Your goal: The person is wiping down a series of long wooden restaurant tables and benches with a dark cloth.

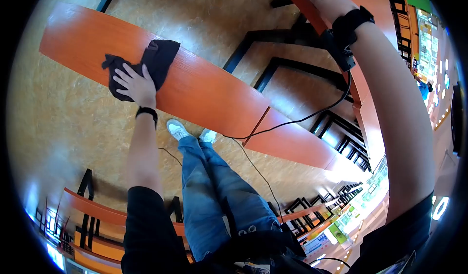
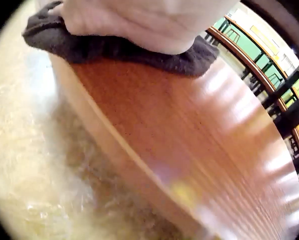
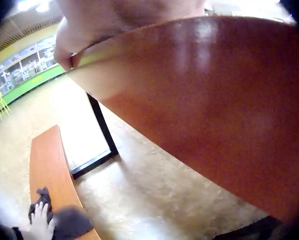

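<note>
A dark cloth [image 1: 163,59] lies bunched on the narrow orange-brown bench [image 1: 209,96], in the head view. My left hand [image 1: 139,86] is spread on top of it, fingers straight and apart, pressing it against the wood. Up close in the left wrist view, the cloth [image 2: 202,59] shows under the heel of the hand, near the bench's rounded edge. My right hand [image 3: 109,20] rests on the higher red-brown tabletop [image 3: 204,100], with a digit over its edge in the right wrist view. Most of its fingers are hidden, and the head view cuts the hand off at the top.
Black metal legs [image 1: 248,42] stand between bench and table. A thin black cable [image 1: 312,114] hangs from the right wrist across the bench. My shoes [image 1: 176,128] are on the floor beside the bench. Another bench [image 1: 100,209] runs behind me, and rows of tables recede to the right.
</note>
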`<state>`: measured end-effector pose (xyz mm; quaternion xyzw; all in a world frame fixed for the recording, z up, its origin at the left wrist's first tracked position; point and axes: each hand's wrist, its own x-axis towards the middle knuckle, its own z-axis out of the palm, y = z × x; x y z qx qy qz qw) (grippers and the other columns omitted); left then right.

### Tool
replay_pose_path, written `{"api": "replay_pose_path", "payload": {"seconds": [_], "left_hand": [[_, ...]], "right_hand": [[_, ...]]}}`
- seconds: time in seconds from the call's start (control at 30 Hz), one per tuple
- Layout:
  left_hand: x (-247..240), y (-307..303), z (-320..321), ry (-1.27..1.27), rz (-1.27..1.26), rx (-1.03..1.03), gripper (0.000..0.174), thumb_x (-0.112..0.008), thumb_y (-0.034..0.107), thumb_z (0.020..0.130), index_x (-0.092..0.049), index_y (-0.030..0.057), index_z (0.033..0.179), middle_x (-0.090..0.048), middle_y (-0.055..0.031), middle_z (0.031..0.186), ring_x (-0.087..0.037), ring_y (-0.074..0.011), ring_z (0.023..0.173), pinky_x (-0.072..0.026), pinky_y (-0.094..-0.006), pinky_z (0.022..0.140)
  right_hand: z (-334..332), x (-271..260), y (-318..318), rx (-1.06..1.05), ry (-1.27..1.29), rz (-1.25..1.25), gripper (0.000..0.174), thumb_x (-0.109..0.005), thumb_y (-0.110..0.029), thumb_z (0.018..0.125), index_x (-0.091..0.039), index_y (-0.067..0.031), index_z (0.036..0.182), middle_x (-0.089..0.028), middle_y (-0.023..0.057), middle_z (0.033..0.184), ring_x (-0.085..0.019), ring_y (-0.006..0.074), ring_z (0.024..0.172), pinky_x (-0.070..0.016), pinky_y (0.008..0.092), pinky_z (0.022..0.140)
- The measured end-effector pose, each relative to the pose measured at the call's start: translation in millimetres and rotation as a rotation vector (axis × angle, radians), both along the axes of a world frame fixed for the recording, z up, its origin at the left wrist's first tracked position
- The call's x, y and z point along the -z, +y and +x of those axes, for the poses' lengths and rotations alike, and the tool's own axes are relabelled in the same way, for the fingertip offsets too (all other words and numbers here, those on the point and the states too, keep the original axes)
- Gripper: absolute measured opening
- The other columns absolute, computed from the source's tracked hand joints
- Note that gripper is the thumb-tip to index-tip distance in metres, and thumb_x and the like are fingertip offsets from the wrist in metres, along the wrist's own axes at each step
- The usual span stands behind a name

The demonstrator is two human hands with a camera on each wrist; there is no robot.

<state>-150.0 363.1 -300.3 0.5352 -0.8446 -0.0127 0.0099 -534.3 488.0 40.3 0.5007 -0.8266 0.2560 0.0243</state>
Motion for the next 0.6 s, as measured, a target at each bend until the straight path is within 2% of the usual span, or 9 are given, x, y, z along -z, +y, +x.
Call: {"api": "replay_pose_path", "payload": {"seconds": [0.07, 0.17, 0.23, 0.33, 0.37, 0.4, 0.47, 0.53, 0.6], "left_hand": [[-3, 39, 15, 0.094, 0.002, 0.14, 0.074, -0.046, 0.054, 0.105, -0.033, 0.0059, 0.16, -0.024, -0.0257, 0.167, -0.018, -0.048, 0.155, -0.0212, -0.0716, 0.118], [-16, 105, 27, 0.032, 0.133, 0.402, 0.074, -0.053, 0.052, 0.101, -0.038, 0.0072, 0.158, -0.023, -0.0231, 0.168, -0.018, -0.0461, 0.156, -0.0166, -0.0679, 0.121], [-26, 152, 35, -0.045, 0.243, 0.56, 0.079, -0.057, 0.055, 0.097, -0.038, 0.0088, 0.158, -0.022, -0.0251, 0.168, -0.016, -0.0467, 0.156, -0.0147, -0.0703, 0.121], [-21, 220, 50, -0.028, 0.417, 0.722, 0.083, -0.06, 0.057, 0.094, -0.038, 0.0109, 0.159, -0.018, -0.0267, 0.169, -0.013, -0.0496, 0.156, -0.0132, -0.0767, 0.117], [-20, 241, 53, -0.065, 0.463, 0.795, 0.084, -0.062, 0.058, 0.093, -0.038, 0.0128, 0.159, -0.018, -0.0263, 0.169, -0.013, -0.0491, 0.156, -0.0135, -0.0768, 0.117], [-18, 260, 55, -0.078, 0.53, 0.864, 0.085, -0.065, 0.059, 0.09, -0.039, 0.0162, 0.159, -0.02, -0.022, 0.169, -0.016, -0.0456, 0.156, -0.0167, -0.0765, 0.116], [-11, 299, 65, -0.049, 0.564, 1.083, 0.091, -0.067, 0.062, 0.088, -0.036, 0.0166, 0.16, -0.019, -0.0197, 0.17, -0.015, -0.0429, 0.157, -0.0175, -0.0737, 0.118], [-12, 329, 62, -0.042, 0.647, 1.222, 0.095, -0.069, 0.063, 0.085, -0.035, 0.0183, 0.161, -0.02, -0.0154, 0.171, -0.016, -0.0377, 0.158, -0.0202, -0.0696, 0.12], [-20, 339, 38, -0.106, 0.709, 1.339, 0.095, -0.071, 0.062, 0.083, -0.035, 0.0209, 0.161, -0.02, -0.0117, 0.171, -0.014, -0.033, 0.159, -0.0205, -0.0623, 0.123]], "right_hand": [[2, 2, -1, -0.021, -0.007, -0.024, 0.088, -0.083, -0.05, 0.079, -0.058, 0.0097, 0.137, -0.046, 0.0311, 0.154, -0.046, 0.0363, 0.145, -0.0362, 0.0385, 0.12], [6, 0, -3, 0.013, 0.051, 0.029, 0.089, -0.082, -0.052, 0.078, -0.058, 0.0099, 0.137, -0.046, 0.0321, 0.153, -0.047, 0.0378, 0.144, -0.0365, 0.0391, 0.12], [3, 1, -2, -0.005, 0.084, 0.02, 0.09, -0.081, -0.054, 0.078, -0.058, 0.0102, 0.136, -0.047, 0.033, 0.152, -0.047, 0.0394, 0.143, -0.0366, 0.04, 0.12], [-1, 4, 2, -0.01, 0.108, -0.01, 0.089, -0.08, -0.055, 0.078, -0.058, 0.0105, 0.135, -0.049, 0.0337, 0.149, -0.048, 0.0405, 0.142, -0.0369, 0.0409, 0.12], [1, 6, 0, -0.014, 0.108, -0.001, 0.089, -0.08, -0.055, 0.078, -0.058, 0.0105, 0.135, -0.049, 0.0337, 0.149, -0.048, 0.0405, 0.142, -0.0369, 0.0409, 0.12], [4, 5, -1, -0.016, 0.122, 0.001, 0.088, -0.08, -0.053, 0.078, -0.059, 0.0104, 0.134, -0.05, 0.034, 0.148, -0.048, 0.0414, 0.141, -0.0372, 0.0416, 0.12], [10, 8, -6, -0.008, 0.147, 0.02, 0.086, -0.08, -0.052, 0.078, -0.06, 0.0103, 0.134, -0.05, 0.0343, 0.148, -0.049, 0.0424, 0.141, -0.0374, 0.0423, 0.12], [14, 11, -10, -0.108, 0.148, -0.099, 0.085, -0.079, -0.051, 0.077, -0.06, 0.0093, 0.133, -0.051, 0.0344, 0.147, -0.048, 0.0437, 0.14, -0.0365, 0.0437, 0.12], [18, 8, -3, -0.017, 0.106, -0.077, 0.086, -0.078, -0.052, 0.077, -0.06, 0.0083, 0.134, -0.05, 0.0339, 0.148, -0.046, 0.0438, 0.142, -0.035, 0.0442, 0.121]]}}
